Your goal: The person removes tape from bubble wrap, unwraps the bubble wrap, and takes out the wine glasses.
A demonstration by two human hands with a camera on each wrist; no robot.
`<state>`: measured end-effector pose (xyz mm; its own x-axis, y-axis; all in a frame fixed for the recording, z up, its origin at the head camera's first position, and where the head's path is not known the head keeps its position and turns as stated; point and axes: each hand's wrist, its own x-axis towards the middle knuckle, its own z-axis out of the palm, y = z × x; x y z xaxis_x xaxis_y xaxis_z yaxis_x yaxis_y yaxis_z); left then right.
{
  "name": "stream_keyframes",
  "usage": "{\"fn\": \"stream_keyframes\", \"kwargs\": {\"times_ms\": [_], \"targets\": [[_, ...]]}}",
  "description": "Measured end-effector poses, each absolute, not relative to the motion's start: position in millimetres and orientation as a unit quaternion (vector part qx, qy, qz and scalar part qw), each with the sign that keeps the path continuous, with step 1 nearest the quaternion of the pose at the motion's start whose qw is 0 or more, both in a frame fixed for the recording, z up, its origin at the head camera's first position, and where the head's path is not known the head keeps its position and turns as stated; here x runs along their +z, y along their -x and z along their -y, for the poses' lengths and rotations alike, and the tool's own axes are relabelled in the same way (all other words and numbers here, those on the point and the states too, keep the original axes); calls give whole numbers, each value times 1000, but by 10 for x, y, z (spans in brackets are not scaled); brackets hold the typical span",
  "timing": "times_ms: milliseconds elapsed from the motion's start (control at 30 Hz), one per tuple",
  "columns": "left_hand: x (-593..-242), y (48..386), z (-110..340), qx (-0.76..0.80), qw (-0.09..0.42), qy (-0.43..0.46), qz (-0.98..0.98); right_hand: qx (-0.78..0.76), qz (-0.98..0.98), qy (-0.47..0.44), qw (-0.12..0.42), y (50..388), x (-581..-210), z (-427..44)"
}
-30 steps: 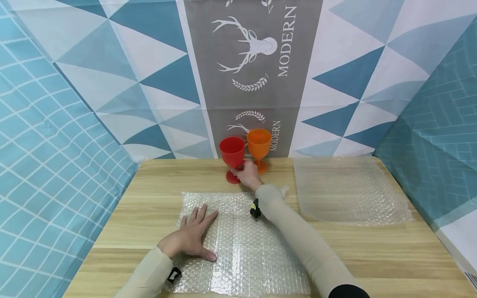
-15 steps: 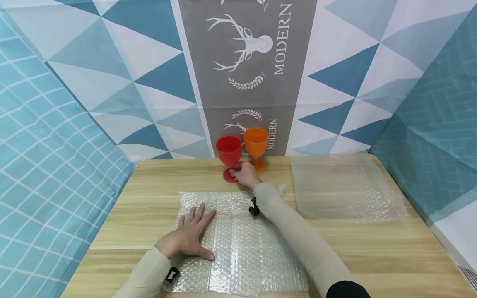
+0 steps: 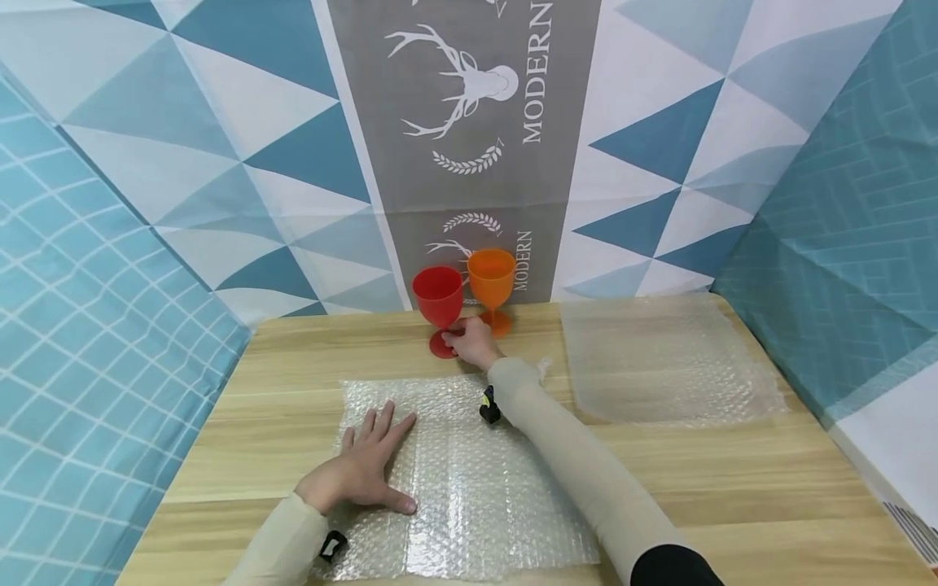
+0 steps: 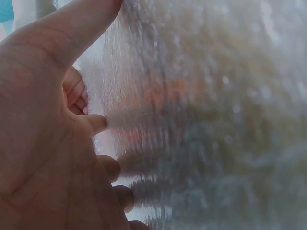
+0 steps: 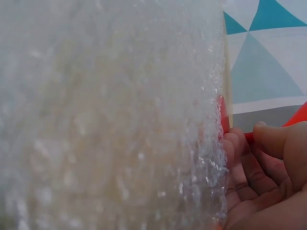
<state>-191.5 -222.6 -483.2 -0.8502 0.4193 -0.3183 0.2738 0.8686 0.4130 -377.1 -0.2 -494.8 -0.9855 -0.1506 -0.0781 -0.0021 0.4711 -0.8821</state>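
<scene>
My left hand point(image 3: 364, 470) rests with spread fingers on the left part of a clear bubble wrap sheet point(image 3: 458, 480), which lies flat on the table. Beyond the sheet's far edge, my right hand point(image 3: 474, 343) pinches the stem of a red plastic goblet point(image 3: 438, 298). The goblet is upright, its foot at table level. In the right wrist view, the thumb and a finger close on the red stem point(image 5: 249, 137), while bubble wrap point(image 5: 120, 96) fills most of the picture. Just behind and to the right stands an orange goblet point(image 3: 492, 277), partly hidden low down by the right hand.
A second bubble wrap sheet point(image 3: 659, 358) lies at the back right of the wooden table point(image 3: 703, 480). Patterned cloth walls point(image 3: 476, 179) close off the back and both sides. Each wrist wears a small black camera mount.
The head view has shifted slightly, so everything sits a little further left in it. Both hands, the goblets and the sheets keep their places on the table.
</scene>
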Motion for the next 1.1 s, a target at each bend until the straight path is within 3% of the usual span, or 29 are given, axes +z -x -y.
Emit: {"fn": "stream_keyframes", "kwargs": {"times_ms": [1100], "targets": [[-4811, 1890, 2200, 166, 196, -176, -950, -552, -829, 19, 87, 3874, -4983, -22]]}}
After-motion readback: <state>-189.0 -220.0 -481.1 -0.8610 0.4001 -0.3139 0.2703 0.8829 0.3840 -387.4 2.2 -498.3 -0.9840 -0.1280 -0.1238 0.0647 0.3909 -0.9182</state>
